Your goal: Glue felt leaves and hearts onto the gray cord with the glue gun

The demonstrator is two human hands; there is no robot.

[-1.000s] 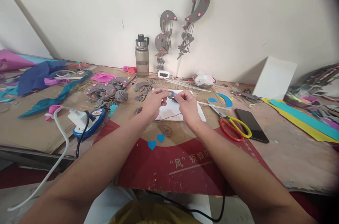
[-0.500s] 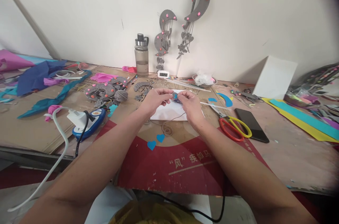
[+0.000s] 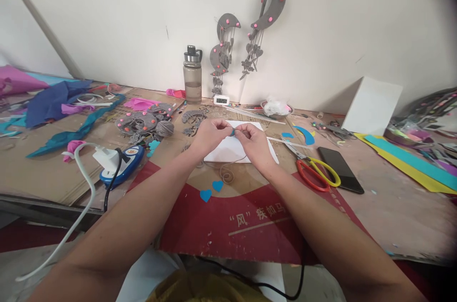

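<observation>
My left hand (image 3: 213, 135) and my right hand (image 3: 252, 142) meet above a white sheet (image 3: 228, 149), both pinching a small blue piece (image 3: 233, 132) between their fingertips. Most of that piece is hidden by the fingers. A thin cord (image 3: 226, 174) runs from near my right hand and lies coiled on the cardboard in front of the sheet. Two blue paper hearts, one on the left (image 3: 205, 195) and one on the right (image 3: 217, 186), lie on the board nearer to me.
Scissors (image 3: 314, 173) with red and yellow handles lie by a black phone (image 3: 341, 169) on the right. A bottle (image 3: 193, 78) stands at the wall. Grey moon ornaments (image 3: 137, 123) and a blue-white power strip (image 3: 123, 166) are on the left.
My fingertips have drawn closer together around the small piece, covering more of it. The whole view has shifted slightly.
</observation>
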